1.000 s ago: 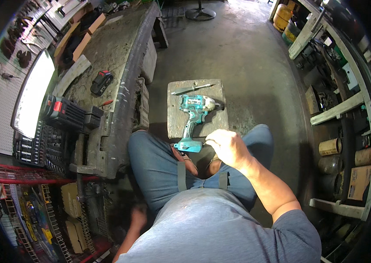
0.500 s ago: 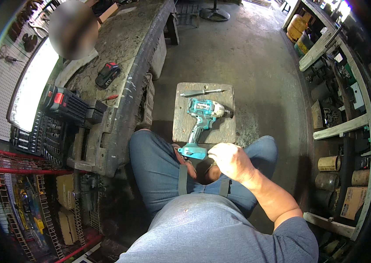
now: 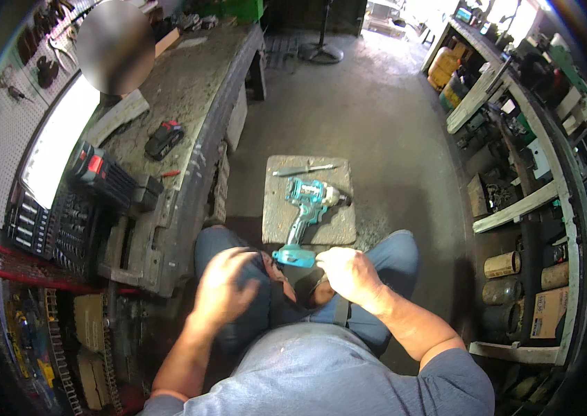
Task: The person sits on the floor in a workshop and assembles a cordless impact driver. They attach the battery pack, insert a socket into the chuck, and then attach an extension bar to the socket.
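Observation:
A teal and black cordless impact wrench (image 3: 307,201) lies on its side on a worn wooden stool top (image 3: 276,225) between my knees. Its teal foot (image 3: 294,256) overhangs the near edge, and no battery shows on it. Right beside that foot, my right hand (image 3: 350,274) is closed in a pinch; whatever lies between the fingertips is too small or hidden to name. My left hand (image 3: 224,288) hovers over my left thigh, somewhat blurred, its fingers apart and holding nothing. Beyond the wrench rests a screwdriver (image 3: 300,170) with a grey handle.
Along the left runs a workbench (image 3: 193,83) carrying a black and red battery pack (image 3: 164,140), a small red tool (image 3: 171,173), a black and red charger-like device (image 3: 103,170) and a socket set (image 3: 50,225). Shelving (image 3: 515,215) with cans and boxes lines the right. A stand base (image 3: 320,53) is ahead.
My left hand has come into view from below and risen over my left thigh. My right hand stays pinched by the wrench's foot. The whole view has shifted slightly with my head.

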The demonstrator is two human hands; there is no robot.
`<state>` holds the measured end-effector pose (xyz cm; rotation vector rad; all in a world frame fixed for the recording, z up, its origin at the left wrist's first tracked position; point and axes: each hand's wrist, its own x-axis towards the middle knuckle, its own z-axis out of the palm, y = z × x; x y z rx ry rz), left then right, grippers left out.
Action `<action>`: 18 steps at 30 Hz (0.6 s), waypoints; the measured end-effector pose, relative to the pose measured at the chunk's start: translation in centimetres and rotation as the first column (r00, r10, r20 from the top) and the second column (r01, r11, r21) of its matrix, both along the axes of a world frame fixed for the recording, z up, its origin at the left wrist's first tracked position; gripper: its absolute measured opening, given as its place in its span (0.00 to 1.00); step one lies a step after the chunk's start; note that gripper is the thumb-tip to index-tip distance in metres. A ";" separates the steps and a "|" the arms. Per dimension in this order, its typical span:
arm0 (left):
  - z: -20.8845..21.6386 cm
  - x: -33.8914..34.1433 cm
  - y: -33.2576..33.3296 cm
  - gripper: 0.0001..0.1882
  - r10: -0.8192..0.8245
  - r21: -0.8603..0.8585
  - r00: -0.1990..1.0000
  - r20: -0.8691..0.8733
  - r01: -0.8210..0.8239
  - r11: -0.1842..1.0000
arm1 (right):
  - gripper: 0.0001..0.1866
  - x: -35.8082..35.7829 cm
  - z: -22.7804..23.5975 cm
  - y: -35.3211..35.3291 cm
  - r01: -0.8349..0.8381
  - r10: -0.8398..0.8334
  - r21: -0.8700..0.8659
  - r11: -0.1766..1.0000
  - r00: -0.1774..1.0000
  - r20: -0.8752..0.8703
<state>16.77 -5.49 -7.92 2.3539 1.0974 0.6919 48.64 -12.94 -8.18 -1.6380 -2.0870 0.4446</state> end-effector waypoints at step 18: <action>-4.9 11.0 2.3 0.29 -0.278 0.118 0.956 -0.097 0.289 0.950 | 0.06 0.1 -1.4 0.7 -0.027 0.028 0.028 0.999 0.999 -0.028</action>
